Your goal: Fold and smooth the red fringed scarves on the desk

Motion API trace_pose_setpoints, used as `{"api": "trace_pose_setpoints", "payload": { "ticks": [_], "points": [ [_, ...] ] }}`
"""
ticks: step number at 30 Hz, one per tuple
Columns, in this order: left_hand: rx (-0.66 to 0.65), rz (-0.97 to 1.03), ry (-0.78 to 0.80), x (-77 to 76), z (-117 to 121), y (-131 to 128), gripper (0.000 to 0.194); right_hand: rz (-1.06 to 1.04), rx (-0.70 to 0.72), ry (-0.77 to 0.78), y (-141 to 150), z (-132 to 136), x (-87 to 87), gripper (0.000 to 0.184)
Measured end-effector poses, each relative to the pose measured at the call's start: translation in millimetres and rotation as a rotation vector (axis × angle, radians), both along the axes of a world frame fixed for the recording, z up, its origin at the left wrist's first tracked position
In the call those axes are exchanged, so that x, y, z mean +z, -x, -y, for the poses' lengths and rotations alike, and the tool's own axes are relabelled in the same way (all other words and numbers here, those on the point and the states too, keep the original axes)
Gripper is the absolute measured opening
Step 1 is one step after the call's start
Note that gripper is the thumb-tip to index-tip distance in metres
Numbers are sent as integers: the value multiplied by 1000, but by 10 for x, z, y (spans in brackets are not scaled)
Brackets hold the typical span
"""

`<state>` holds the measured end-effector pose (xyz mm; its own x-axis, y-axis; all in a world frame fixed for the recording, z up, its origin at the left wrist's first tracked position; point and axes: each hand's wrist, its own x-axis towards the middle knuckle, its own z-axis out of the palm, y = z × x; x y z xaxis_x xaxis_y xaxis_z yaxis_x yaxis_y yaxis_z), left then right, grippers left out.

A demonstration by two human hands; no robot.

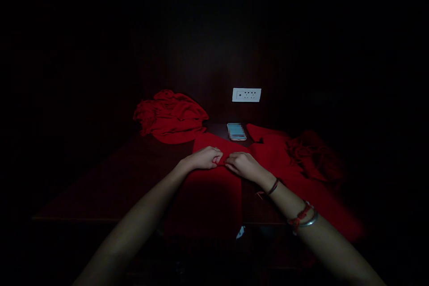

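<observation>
A red cloth (208, 196), perhaps a scarf, lies over the table and hangs past its front edge. My left hand (207, 157) is closed in a fist on this cloth, pinching it near the middle. Close beside it on the right, my right hand (243, 164) also grips the cloth, fingers curled and pressed together. A small gap separates the two hands, and a raised fold of cloth shows between them. A small white tag (240, 232) shows at the cloth's lower right edge.
A bunched red fringed scarf (174, 118) lies at the back left. More red fringed cloth (278, 152) spreads on the right. A lit phone (236, 131) lies at the back of the dark table (100, 192). Behind it a white socket plate (246, 94) is on the wall. Surroundings are very dark.
</observation>
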<state>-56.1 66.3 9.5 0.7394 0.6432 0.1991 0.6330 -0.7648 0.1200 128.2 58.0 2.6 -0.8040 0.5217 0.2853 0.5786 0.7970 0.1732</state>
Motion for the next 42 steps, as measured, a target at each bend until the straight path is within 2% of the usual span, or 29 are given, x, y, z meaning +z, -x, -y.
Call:
{"api": "trace_pose_setpoints", "payload": {
  "ticks": [4, 9, 13, 17, 22, 25, 32, 38, 42],
  "points": [
    [17, 18, 39, 5, 6, 7, 12, 26, 0, -73, 23, 12, 10, 25],
    [-59, 49, 37, 45, 39, -13, 4, 34, -15, -111, 41, 46, 25, 22],
    [-96, 31, 28, 11, 15, -23, 6, 43, -41, -82, 36, 32, 36, 24],
    [-84, -21, 109, -35, -20, 13, 4, 140, -63, 9, -18, 37, 63, 22],
    [-69, -88, 246, -10, -1, 39, 5, 232, -222, -37, -113, 275, 63, 20],
    [-51, -126, 273, 25, 24, 29, 9, 270, -335, -45, -214, 429, 47, 20],
    [-84, -146, 112, 13, 104, -75, 14, 274, -359, -121, -526, 501, 33, 18],
    [-117, -69, -121, -68, 224, -337, 9, 216, -424, -113, -546, 492, 11, 15],
    [-148, -108, -152, -112, 210, -365, 10, 234, -423, -107, -621, 520, 9, 13]
  ]
}}
